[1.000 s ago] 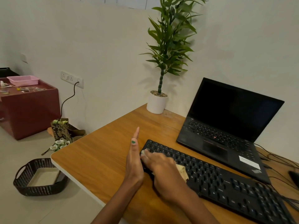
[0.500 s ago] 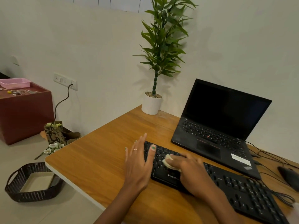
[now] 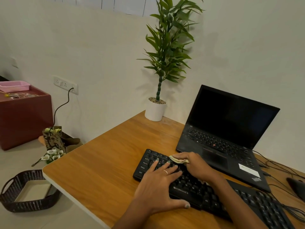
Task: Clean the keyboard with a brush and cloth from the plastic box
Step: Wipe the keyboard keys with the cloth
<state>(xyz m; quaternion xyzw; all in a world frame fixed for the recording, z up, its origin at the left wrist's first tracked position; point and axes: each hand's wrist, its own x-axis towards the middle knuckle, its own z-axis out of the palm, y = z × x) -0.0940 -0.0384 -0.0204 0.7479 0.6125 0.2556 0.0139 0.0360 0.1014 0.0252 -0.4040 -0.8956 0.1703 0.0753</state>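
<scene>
Steadying the keyboard (image 3: pixel 194 189), the flat, empty left hand (image 3: pixel 158 184) lets the right hand (image 3: pixel 196 166) pinch the cloth (image 3: pixel 177 160) against the far keys.

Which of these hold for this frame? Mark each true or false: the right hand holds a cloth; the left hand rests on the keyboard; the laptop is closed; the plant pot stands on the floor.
1. The right hand holds a cloth. True.
2. The left hand rests on the keyboard. True, fingers spread flat over its keys.
3. The laptop is closed. False: it is open, screen dark.
4. The plant pot stands on the floor. False: it stands on the desk.
</scene>
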